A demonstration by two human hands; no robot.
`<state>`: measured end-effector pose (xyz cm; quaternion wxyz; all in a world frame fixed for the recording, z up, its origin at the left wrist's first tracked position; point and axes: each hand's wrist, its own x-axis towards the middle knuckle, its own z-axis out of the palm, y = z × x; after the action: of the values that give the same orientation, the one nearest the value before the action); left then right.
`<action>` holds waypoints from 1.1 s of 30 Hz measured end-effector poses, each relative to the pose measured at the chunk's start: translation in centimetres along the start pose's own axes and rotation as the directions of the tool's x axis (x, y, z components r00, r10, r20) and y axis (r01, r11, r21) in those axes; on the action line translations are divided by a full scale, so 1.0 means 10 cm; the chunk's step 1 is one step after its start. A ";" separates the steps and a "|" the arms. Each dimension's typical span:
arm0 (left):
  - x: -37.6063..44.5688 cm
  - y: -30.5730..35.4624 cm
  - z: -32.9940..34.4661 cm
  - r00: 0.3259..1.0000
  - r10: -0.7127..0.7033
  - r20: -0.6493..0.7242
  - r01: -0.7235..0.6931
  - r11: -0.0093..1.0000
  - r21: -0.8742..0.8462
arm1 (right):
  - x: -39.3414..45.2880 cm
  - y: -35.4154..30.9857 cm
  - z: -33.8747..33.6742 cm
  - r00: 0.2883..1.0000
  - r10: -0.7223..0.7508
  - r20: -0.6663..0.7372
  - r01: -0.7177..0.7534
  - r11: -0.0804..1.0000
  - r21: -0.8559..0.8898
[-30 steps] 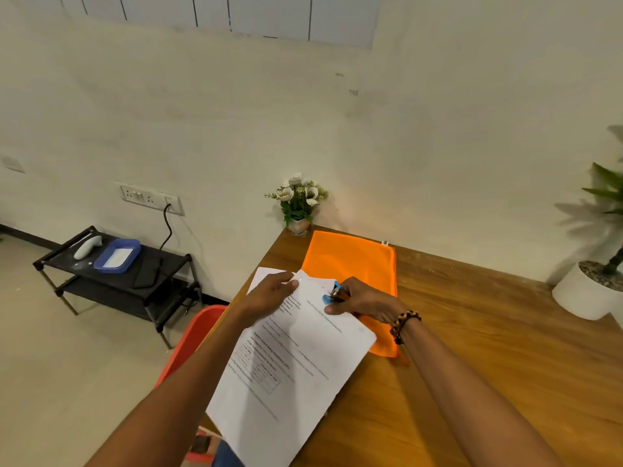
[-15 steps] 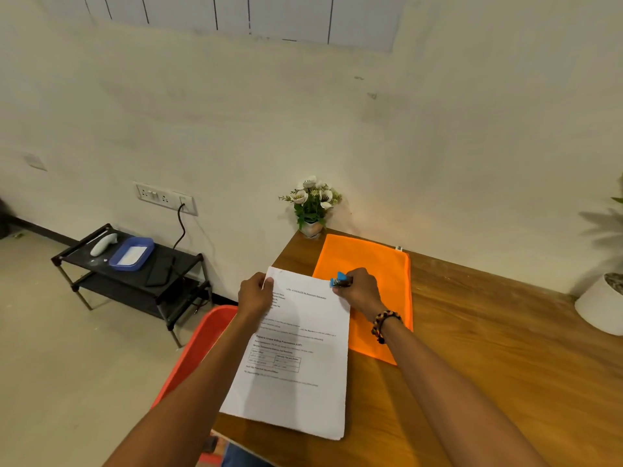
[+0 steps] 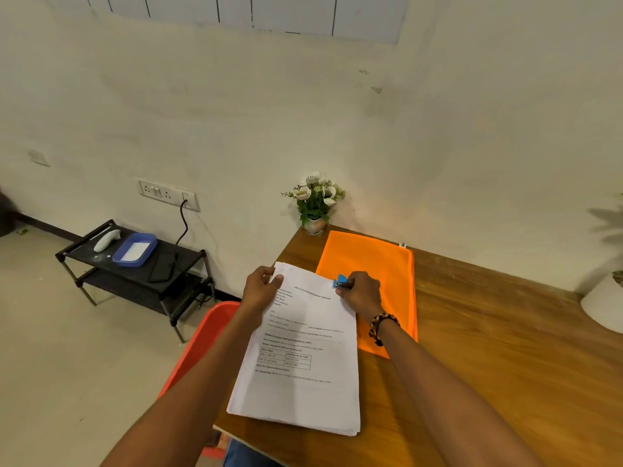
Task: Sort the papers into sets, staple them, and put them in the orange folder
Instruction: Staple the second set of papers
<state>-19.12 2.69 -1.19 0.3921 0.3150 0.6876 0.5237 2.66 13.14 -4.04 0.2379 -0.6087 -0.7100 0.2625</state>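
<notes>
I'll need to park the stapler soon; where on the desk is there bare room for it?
Bare wood lies right of the orange folder, toward the white pot. Crowded: the desk's left end, with papers, both hands and the flower vase.

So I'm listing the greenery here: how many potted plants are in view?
2. A small flower pot stands at the desk's far left corner by the wall; a white pot sits at the right edge, cut off by the frame.

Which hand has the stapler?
The right hand, the one with the beaded bracelet, grips the blue stapler at the papers' corner; the left hand only holds paper.
</notes>
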 end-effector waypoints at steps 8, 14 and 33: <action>-0.08 -0.03 -0.08 0.996 0.090 -0.004 -0.090 0.984 -0.153 | -0.22 0.00 -0.31 0.990 0.084 0.117 -0.133 0.846 0.517; -0.16 0.04 0.00 0.999 0.044 -0.030 -0.051 0.952 -0.302 | -0.59 -0.01 -0.62 0.952 -0.111 0.286 -0.138 0.678 0.722; -1.16 0.35 2.18 0.692 0.005 0.722 0.255 0.934 -0.250 | -1.51 1.57 -2.22 0.912 0.403 0.069 -0.242 0.396 0.886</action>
<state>5.60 4.09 1.54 0.7094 0.3739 0.4042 0.4401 31.08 1.91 1.92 0.5158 -0.5421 -0.3189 0.5816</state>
